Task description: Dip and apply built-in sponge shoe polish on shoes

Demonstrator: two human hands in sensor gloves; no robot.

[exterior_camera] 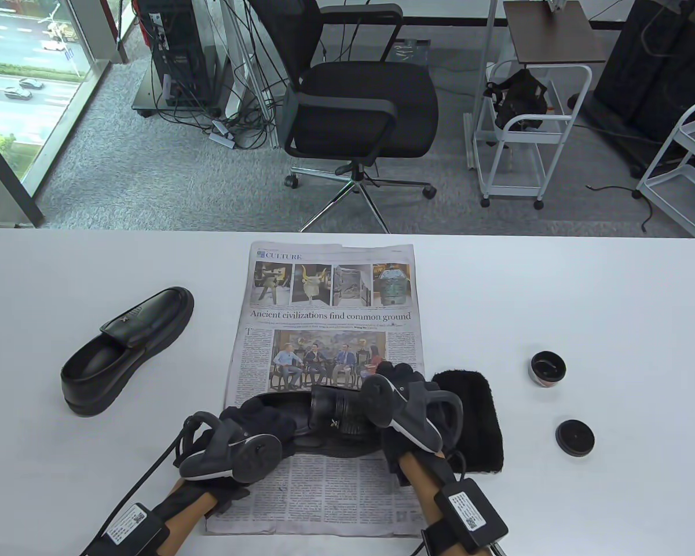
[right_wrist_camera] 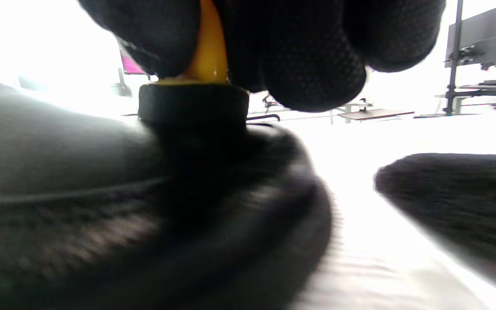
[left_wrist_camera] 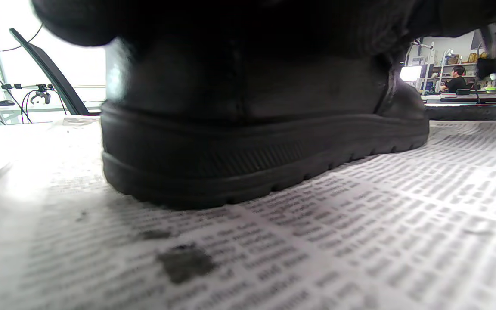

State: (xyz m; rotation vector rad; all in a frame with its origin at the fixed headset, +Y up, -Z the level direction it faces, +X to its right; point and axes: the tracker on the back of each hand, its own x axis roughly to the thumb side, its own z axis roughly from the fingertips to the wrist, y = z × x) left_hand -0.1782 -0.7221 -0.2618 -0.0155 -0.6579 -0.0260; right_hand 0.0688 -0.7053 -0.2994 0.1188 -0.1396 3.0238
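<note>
Left hand: the left hand [exterior_camera: 249, 431] lies on the heel end of the shoe [exterior_camera: 330, 420]; whether its fingers curl round the shoe or only press on it cannot be told.
Right hand: the right hand [exterior_camera: 402, 385] pinches the sponge applicator [right_wrist_camera: 194, 105], its fingertips [right_wrist_camera: 312, 64] curled round the yellow grip.
Applicator: its black sponge end is pressed on the shoe's upper.
Shoe: it lies between the 2 hands, sole down on the newspaper [exterior_camera: 324, 324].
Newspaper: spread on the desk [exterior_camera: 585, 289] under both hands; the left wrist view shows dark smudges on the print beside the heel.
Cloth: a black fuzzy cloth [exterior_camera: 475, 420] lies just right of the right hand.
Lid: a black lid [exterior_camera: 575, 437] lies further right, apart from the cloth.
Polish tin: the open tin [exterior_camera: 548, 369] stands beyond the lid.
Second shoe: shoe 2 [exterior_camera: 124, 350] stands upright, left of and beyond the left hand.
Office chair: a black chair [exterior_camera: 359, 104] stands on the floor past the desk's far edge.
</note>
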